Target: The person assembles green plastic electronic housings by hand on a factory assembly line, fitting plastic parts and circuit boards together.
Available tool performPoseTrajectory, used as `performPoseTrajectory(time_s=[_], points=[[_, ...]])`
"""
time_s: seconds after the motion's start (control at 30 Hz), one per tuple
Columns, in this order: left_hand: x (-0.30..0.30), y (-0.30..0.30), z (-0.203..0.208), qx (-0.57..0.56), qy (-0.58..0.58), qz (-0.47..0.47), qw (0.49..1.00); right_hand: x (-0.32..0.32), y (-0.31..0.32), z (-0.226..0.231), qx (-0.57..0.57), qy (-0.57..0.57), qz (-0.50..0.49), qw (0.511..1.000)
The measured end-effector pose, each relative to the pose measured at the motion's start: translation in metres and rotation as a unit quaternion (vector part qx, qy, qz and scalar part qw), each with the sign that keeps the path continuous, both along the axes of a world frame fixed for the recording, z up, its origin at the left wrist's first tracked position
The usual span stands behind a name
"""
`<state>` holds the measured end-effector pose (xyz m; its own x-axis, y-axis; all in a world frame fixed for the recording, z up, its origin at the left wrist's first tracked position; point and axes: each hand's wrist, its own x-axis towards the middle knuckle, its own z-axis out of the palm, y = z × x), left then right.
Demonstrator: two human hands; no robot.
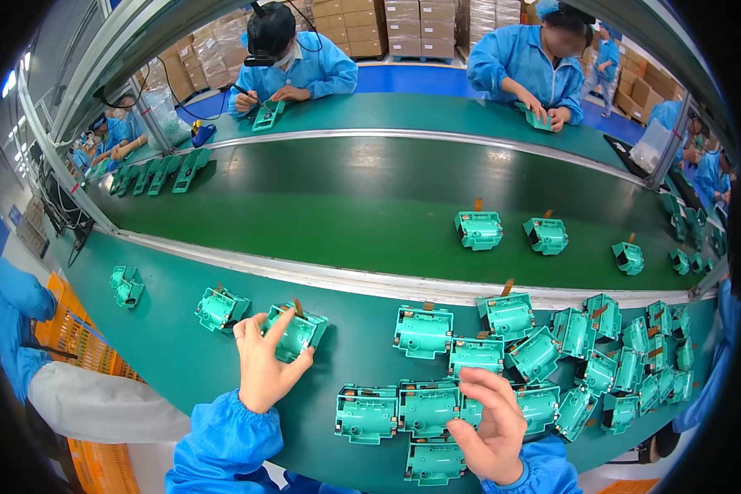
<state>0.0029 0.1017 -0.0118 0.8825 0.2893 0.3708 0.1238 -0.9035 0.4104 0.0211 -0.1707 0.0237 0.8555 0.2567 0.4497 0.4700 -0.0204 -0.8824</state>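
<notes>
The left hand (270,358) pinches a green case (306,336), its thumb at the case's lower right edge and its fingers at the left and upper sides. That case sits on the table (181,354), just on the near side of the metal rail (329,278). The right hand (496,430) is loosely spread, thumb and fingers apart, farther from the rail, above a crowd of similar cases (424,329); whether it touches one I cannot tell.

A thin orange strip (298,307) stands up from the held case on its rail-facing side. To handle it well, I would grip the hard side walls and keep fingertips clear of that strip, which looks easy to crease. Keeping the case level and off its neighbour (221,309), which lies left along the rail, should prevent knocks. The right hand should lift clear before moving, since the crowded cases could snag.
</notes>
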Motion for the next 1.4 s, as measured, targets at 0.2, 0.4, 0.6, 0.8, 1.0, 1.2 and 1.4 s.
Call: performPoseTrajectory(time_s=[0.2, 0.4, 0.6, 0.8, 1.0, 1.2, 1.4], points=[[-0.006, 0.036, -0.015, 0.163, -0.014, 0.174, 0.971, 0.001, 0.003, 0.001, -0.002, 0.021, -0.003, 1.0], [-0.031, 0.0, 0.023, -0.113, 0.097, -0.249, 0.957, 0.004, 0.0, -0.002, -0.015, 0.02, -0.003, 1.0], [-0.046, -0.042, 0.009, -0.147, 0.172, -0.241, 0.944, 0.004, 0.004, -0.003, -0.011, 0.045, 0.015, 0.999], [-0.037, -0.032, 0.036, -0.252, 0.095, -0.237, 0.933, -0.001, 0.004, 0.0, 0.022, 0.122, 0.073, 0.99], [-0.012, -0.075, 0.036, -0.511, 0.107, -0.384, 0.761, -0.001, 0.0, -0.006, 0.197, 0.366, 0.227, 0.881], [0.005, -0.104, 0.044, -0.643, 0.152, -0.366, 0.655, 0.005, -0.003, -0.004, 0.269, 0.315, 0.103, 0.904], [0.008, -0.11, 0.04, -0.66, 0.145, -0.289, 0.678, -0.002, 0.001, -0.005, 0.184, 0.286, 0.056, 0.939]])
